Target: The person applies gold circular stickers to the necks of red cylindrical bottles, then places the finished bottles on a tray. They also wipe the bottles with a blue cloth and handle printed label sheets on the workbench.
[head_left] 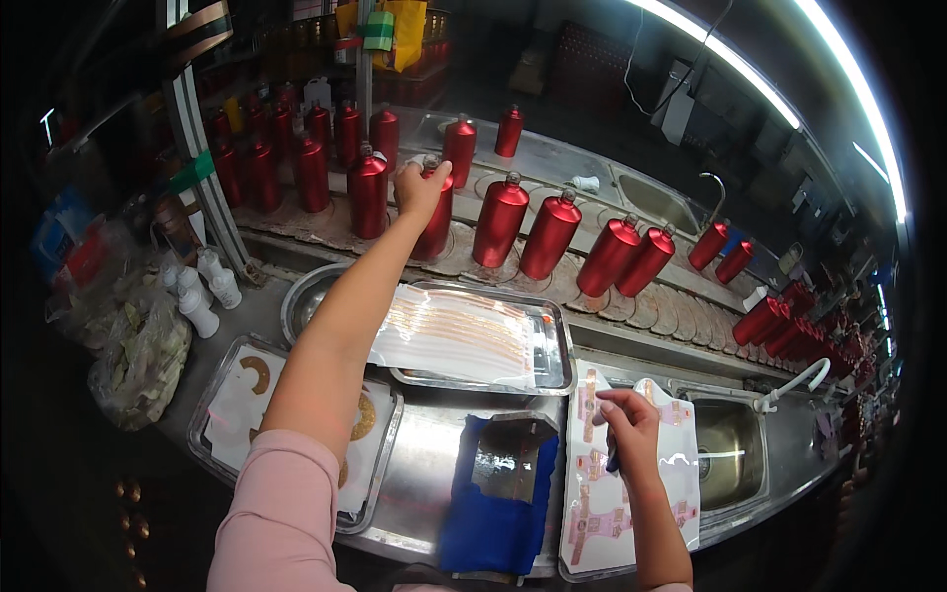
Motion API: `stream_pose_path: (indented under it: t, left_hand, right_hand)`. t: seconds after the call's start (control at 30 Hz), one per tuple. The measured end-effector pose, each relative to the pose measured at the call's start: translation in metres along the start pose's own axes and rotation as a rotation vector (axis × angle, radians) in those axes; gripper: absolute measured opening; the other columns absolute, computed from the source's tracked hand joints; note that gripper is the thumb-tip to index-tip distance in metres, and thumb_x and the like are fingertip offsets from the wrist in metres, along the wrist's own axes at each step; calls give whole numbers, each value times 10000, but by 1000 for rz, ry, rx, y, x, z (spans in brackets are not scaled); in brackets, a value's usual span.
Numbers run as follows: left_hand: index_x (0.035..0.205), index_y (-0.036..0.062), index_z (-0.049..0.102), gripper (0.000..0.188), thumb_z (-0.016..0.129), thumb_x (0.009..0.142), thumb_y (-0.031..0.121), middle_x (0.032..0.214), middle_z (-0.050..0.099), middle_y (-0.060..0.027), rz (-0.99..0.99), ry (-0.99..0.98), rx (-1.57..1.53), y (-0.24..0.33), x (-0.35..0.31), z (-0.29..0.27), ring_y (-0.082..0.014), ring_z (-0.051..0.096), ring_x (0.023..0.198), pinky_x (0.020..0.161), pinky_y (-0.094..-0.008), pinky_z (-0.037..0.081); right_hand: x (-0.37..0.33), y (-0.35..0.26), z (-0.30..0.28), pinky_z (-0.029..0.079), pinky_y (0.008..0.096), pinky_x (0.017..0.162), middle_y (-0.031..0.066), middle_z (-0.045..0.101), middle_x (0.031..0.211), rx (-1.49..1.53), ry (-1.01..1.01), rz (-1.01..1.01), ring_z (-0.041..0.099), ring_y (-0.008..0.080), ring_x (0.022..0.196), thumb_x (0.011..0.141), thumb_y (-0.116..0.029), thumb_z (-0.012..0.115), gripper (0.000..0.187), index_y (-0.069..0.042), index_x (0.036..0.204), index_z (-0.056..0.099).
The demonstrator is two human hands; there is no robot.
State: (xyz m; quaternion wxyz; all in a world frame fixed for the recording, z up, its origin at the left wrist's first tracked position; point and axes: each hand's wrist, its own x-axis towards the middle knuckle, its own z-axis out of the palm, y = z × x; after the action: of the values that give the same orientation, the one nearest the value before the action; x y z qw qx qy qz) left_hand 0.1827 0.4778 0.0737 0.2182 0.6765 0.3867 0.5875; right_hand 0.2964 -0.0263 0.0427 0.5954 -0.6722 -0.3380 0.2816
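My left hand [418, 192] grips a red bottle [435, 229] near its neck, beyond the silver tray [567, 350]; long axis roughly upright, neck up. My right hand [633, 429], apart, curls right of tray, hold unclear.

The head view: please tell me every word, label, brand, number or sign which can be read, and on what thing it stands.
No text can be read with certainty here.
Pink decals on the white sheet near the right hand: print-like marks, too small to read.
Strips on the metal tray: fine pattern, too small to read.
Red bottles: no legible print.
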Motion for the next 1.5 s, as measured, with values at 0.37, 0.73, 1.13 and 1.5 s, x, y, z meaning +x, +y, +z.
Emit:
stream_pose_path:
  t: [0.37,0.73,1.13,1.5]
  left_hand:
    - [1243,15,642,633,776,812,459,1321,591,-246,351,-13,-8,19,-5,18,-384,579,1199,1064,-444,434]
    - [1007,5,727,571,713,772,525,1075,680,-242,-108,24,181,-14,5,30,-410,653,1037,892,-484,519]
    - [1017,2,701,403,778,831,350,1017,730,-130,-233,16,-521,10,-24,13,-276,697,931,834,-390,531]
    - [1201,133,660,405,542,956,434,1245,675,-102,-953,-84,-1174,59,-113,-198,-337,629,1155,980,-599,504]
  right_hand:
    - [274,-45,87,469,446,985,254,624,1206,-762,217,-478,595,392,1147,783,-432,788,895,-1,1481,433]
    - [327,-49,87,544,447,888,253,697,1151,-948,281,-102,685,371,1087,712,-595,797,845,49,1206,562]
    - [338,-20,14,531,449,893,262,675,1134,-928,343,-142,671,389,1071,695,-579,812,847,34,1199,516]
    - [205,-19,4,532,483,860,269,620,1189,-922,494,-445,655,410,1033,869,-296,721,797,-150,1549,332]
